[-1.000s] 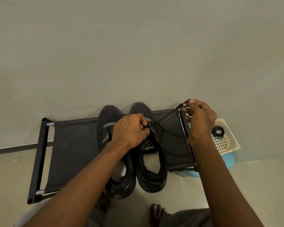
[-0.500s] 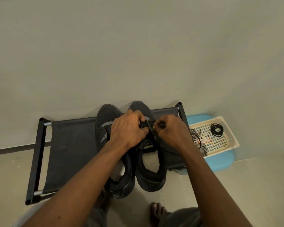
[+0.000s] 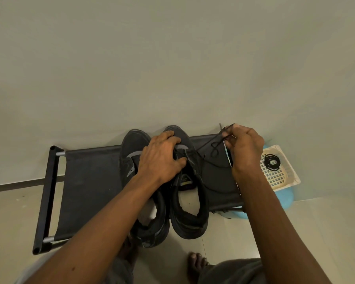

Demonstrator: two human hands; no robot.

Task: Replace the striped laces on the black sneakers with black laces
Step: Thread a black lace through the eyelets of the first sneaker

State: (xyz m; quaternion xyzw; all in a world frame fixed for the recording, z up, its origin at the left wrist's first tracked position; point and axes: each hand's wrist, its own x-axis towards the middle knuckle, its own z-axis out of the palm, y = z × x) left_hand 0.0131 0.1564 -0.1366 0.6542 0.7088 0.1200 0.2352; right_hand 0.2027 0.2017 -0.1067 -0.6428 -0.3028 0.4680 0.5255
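Two black sneakers stand side by side on a black fabric rack (image 3: pixel 90 181): the left sneaker (image 3: pixel 131 152) and the right sneaker (image 3: pixel 191 214). My left hand (image 3: pixel 162 158) presses down on the front of the right sneaker, fingers curled over its eyelet area. My right hand (image 3: pixel 244 148) pinches a black lace (image 3: pixel 208 143) and holds it out taut to the right of that sneaker. A coiled black lace (image 3: pixel 272 161) lies in a cream basket (image 3: pixel 285 179).
The cream basket sits on a blue stool (image 3: pixel 285 199) to the right of the rack. A plain wall rises right behind the rack. My bare foot (image 3: pixel 197 265) is on the tiled floor below the sneakers.
Half a second ago my right hand was at the right sneaker's eyelets next to my left hand. It has since drawn the black lace out to the right. My left hand stayed on the sneaker.
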